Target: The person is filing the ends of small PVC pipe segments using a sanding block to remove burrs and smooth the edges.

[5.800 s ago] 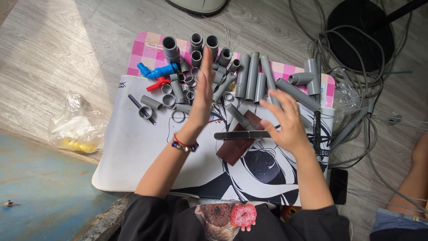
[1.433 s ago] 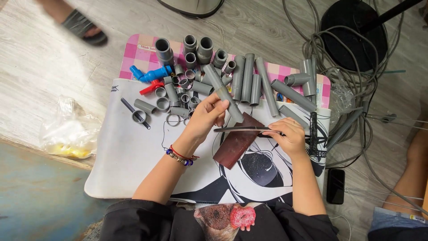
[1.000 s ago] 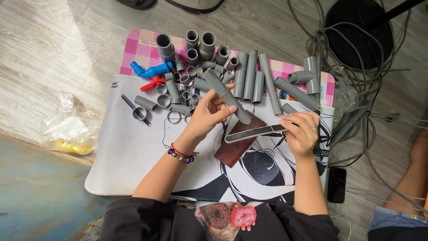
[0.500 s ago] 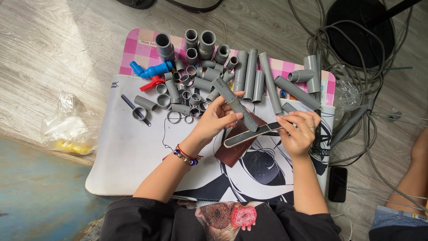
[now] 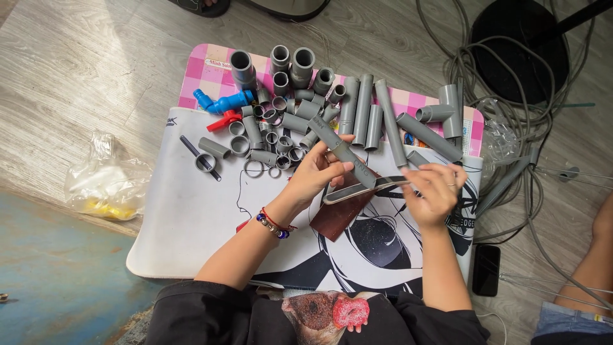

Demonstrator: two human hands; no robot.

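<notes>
My left hand (image 5: pixel 317 172) grips a grey plastic pipe (image 5: pixel 341 150), held slanted over the mat. My right hand (image 5: pixel 435 191) holds a long flat file (image 5: pixel 357 190), and its blade lies against the lower end of the pipe. A dark brown sheet (image 5: pixel 337 214) lies on the mat right below them. Behind my hands sit several grey pipe pieces and fittings (image 5: pixel 287 96), plus straight pipe lengths (image 5: pixel 364 108). A blue valve with a red handle (image 5: pixel 223 105) rests at the left of the pile.
A white printed mat (image 5: pixel 185 217) covers a pink checked board (image 5: pixel 204 73) on the wooden floor. A clear plastic bag (image 5: pixel 105 185) lies at left. Tangled grey cables (image 5: pixel 511 121) and a black phone (image 5: pixel 486 269) are at right. Another person's leg (image 5: pixel 590 255) shows at the right edge.
My left hand went from flat over the pipe pile to gripping one pipe. My right hand picked up the file and has drawn it in against the pipe's lower end.
</notes>
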